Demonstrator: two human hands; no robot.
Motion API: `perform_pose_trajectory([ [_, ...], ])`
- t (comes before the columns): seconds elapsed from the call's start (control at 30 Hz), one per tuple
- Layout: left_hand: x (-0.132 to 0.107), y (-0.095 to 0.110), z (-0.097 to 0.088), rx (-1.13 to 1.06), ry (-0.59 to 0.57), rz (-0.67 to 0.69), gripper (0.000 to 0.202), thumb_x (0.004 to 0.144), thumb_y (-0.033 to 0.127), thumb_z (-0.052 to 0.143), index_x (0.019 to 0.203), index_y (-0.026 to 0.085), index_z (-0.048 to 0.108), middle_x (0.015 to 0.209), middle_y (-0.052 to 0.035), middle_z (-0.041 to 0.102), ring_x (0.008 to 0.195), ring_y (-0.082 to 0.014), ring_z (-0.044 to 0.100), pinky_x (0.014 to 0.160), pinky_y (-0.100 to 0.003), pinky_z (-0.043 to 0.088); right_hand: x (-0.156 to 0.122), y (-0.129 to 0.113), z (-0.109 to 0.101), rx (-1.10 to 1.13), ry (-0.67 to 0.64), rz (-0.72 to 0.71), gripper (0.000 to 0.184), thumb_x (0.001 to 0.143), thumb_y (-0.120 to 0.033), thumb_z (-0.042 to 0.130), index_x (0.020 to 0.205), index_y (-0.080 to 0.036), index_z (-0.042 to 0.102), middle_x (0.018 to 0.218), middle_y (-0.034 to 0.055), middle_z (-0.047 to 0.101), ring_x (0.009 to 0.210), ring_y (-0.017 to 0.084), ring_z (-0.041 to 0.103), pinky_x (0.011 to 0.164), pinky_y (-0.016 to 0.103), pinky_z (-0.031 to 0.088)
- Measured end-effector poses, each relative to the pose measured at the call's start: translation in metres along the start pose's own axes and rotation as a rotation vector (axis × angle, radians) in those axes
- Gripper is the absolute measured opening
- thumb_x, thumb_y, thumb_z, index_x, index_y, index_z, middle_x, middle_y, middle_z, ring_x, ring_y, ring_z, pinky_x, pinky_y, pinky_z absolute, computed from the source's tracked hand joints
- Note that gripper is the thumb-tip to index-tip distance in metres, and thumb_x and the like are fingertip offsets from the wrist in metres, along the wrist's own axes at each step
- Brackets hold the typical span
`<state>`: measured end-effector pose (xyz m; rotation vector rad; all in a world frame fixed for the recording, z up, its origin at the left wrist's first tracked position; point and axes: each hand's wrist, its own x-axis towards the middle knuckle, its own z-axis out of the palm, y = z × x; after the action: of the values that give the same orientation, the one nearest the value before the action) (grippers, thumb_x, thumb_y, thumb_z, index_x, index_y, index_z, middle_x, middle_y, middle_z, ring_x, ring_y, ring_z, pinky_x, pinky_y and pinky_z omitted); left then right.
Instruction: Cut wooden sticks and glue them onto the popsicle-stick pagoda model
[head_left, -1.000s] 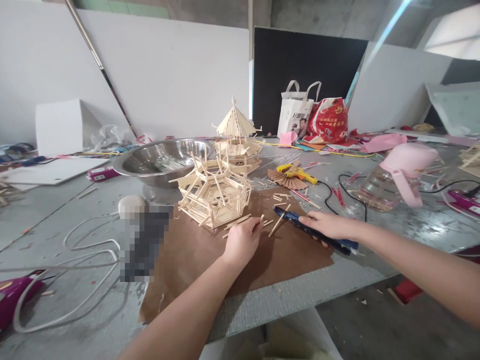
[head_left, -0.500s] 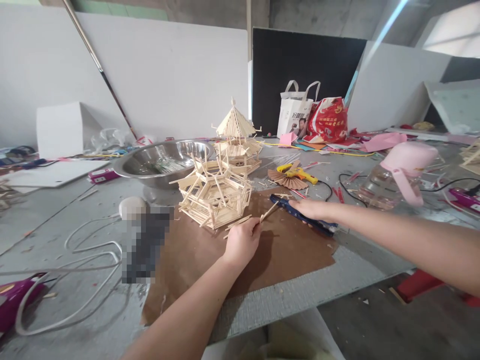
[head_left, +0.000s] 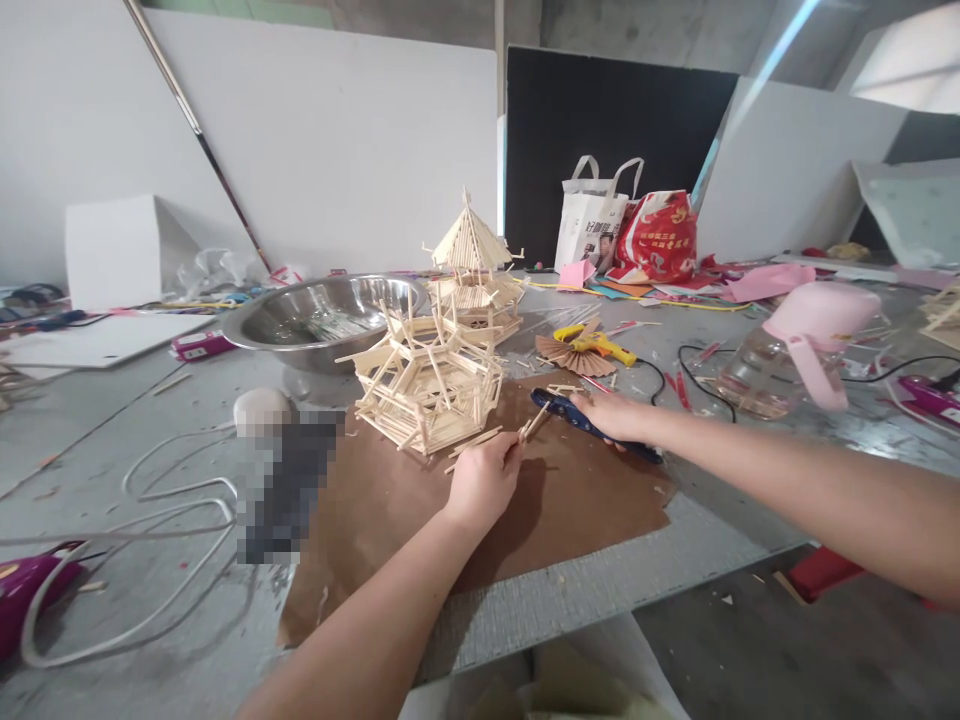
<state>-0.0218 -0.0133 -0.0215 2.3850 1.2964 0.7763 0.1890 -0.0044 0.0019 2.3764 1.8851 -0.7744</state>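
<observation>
My left hand is closed in a pinch on thin wooden sticks that point up and to the right. My right hand is wrapped round a dark blue plier-like hand tool, its head turned toward the left. The sticks' far ends are at the tool's head; whether the jaws grip them is too small to tell. Just beyond my left hand stands an open six-sided frame of wooden sticks, with loose sticks beside it. Brown paper lies under both hands.
Behind the frame stands a stick pavilion with a pointed roof. A metal basin is at the left, a yellow glue gun and a folded paper fan beyond the tool. A pink-lidded bottle stands right; white cable loops at left.
My right hand and the blue tool have shifted slightly left, its fingers drawn closer round the handles. My left hand keeps its hold on the sticks, almost still.
</observation>
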Motion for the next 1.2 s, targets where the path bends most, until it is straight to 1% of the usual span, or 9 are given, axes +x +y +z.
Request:
perform_pose_trajectory([
  [0.13, 0.0, -0.001, 0.001, 0.009, -0.004, -0.008, 0.021, 0.076, 0.023, 0.041, 0.074, 0.018, 0.061, 0.062, -0.0009, 0.06, 0.056, -0.0099, 0.051, 0.053, -0.018, 0.032, 0.002, 0.0, 0.005, -0.041, 0.055, 0.04, 0.067, 0.081, -0.054, 0.005, 0.069, -0.014, 0.058, 0.053, 0.0099, 0.059, 0.05, 0.019, 0.058, 0.058, 0.031, 0.043],
  [0.3, 0.0, 0.0, 0.0, 0.006, -0.017, -0.026, 0.022, 0.077, 0.026, 0.041, 0.074, 0.019, 0.062, 0.061, -0.0006, 0.06, 0.054, -0.0097, 0.051, 0.052, -0.018, 0.032, 0.002, 0.004, 0.015, -0.071, 0.164, 0.01, 0.063, 0.081, -0.052, 0.007, 0.089, -0.014, 0.057, 0.091, 0.0146, 0.061, 0.089, 0.025, 0.056, 0.074, 0.034, 0.039],
  [0.4, 0.001, 0.0, 0.001, 0.001, -0.021, -0.032, 0.023, 0.077, 0.027, 0.041, 0.075, 0.019, 0.062, 0.063, -0.0011, 0.061, 0.056, -0.0105, 0.052, 0.053, -0.018, 0.032, 0.001, 0.006, 0.018, -0.069, 0.181, 0.014, 0.065, 0.081, -0.053, 0.006, 0.093, -0.012, 0.056, 0.097, 0.0172, 0.059, 0.094, 0.027, 0.053, 0.076, 0.037, 0.038],
  [0.5, 0.0, 0.001, 0.0, 0.0, -0.026, -0.049, 0.023, 0.077, 0.027, 0.041, 0.078, 0.019, 0.062, 0.065, -0.0012, 0.062, 0.058, -0.0108, 0.054, 0.054, -0.018, 0.034, 0.0, 0.007, 0.017, -0.051, 0.17, -0.004, 0.066, 0.08, -0.055, 0.005, 0.092, -0.013, 0.056, 0.094, 0.0155, 0.06, 0.089, 0.025, 0.056, 0.074, 0.035, 0.04],
  [0.67, 0.0, 0.002, -0.005, 0.09, -0.047, -0.076, 0.024, 0.077, 0.031, 0.04, 0.082, 0.021, 0.061, 0.071, -0.0017, 0.064, 0.062, -0.0119, 0.056, 0.056, -0.019, 0.035, 0.0, 0.014, 0.008, 0.089, 0.024, -0.022, 0.073, 0.078, -0.059, -0.003, 0.09, -0.015, 0.054, 0.064, 0.0079, 0.063, 0.048, 0.016, 0.058, 0.053, 0.028, 0.043],
  [0.73, 0.0, 0.002, -0.007, 0.169, -0.086, -0.103, 0.024, 0.078, 0.032, 0.039, 0.082, 0.023, 0.061, 0.072, -0.0017, 0.064, 0.064, -0.0137, 0.057, 0.056, -0.02, 0.035, 0.002, 0.017, 0.002, 0.053, 0.088, -0.032, 0.07, 0.077, -0.061, 0.002, 0.095, -0.015, 0.052, 0.071, 0.0098, 0.063, 0.055, 0.017, 0.06, 0.055, 0.028, 0.043],
  [0.87, 0.0, 0.001, -0.01, 0.296, -0.167, -0.139, 0.025, 0.078, 0.034, 0.038, 0.08, 0.025, 0.06, 0.074, -0.0019, 0.065, 0.068, -0.0171, 0.059, 0.056, -0.023, 0.036, 0.011, 0.016, -0.003, -0.157, 0.328, 0.037, 0.063, 0.076, -0.061, 0.02, 0.105, -0.012, 0.047, 0.095, 0.0188, 0.059, 0.085, 0.029, 0.057, 0.066, 0.037, 0.041],
  [1.0, 0.0, 0.001, -0.011, 0.32, -0.196, -0.145, 0.027, 0.079, 0.036, 0.035, 0.081, 0.025, 0.06, 0.078, -0.0021, 0.065, 0.072, -0.0174, 0.059, 0.058, -0.023, 0.037, 0.024, 0.01, 0.006, -0.262, 0.402, 0.098, 0.057, 0.077, -0.056, 0.027, 0.107, -0.011, 0.047, 0.1, 0.0197, 0.056, 0.092, 0.03, 0.053, 0.071, 0.039, 0.038],
  [1.2, -0.001, 0.001, -0.01, 0.293, -0.211, -0.135, 0.029, 0.08, 0.035, 0.034, 0.081, 0.024, 0.061, 0.079, -0.0024, 0.065, 0.075, -0.0165, 0.059, 0.06, -0.022, 0.037, 0.032, 0.005, 0.024, -0.332, 0.577, 0.034, 0.054, 0.08, -0.045, 0.034, 0.119, -0.007, 0.039, 0.123, 0.02, 0.04, 0.115, 0.031, 0.03, 0.088, 0.047, 0.022],
])
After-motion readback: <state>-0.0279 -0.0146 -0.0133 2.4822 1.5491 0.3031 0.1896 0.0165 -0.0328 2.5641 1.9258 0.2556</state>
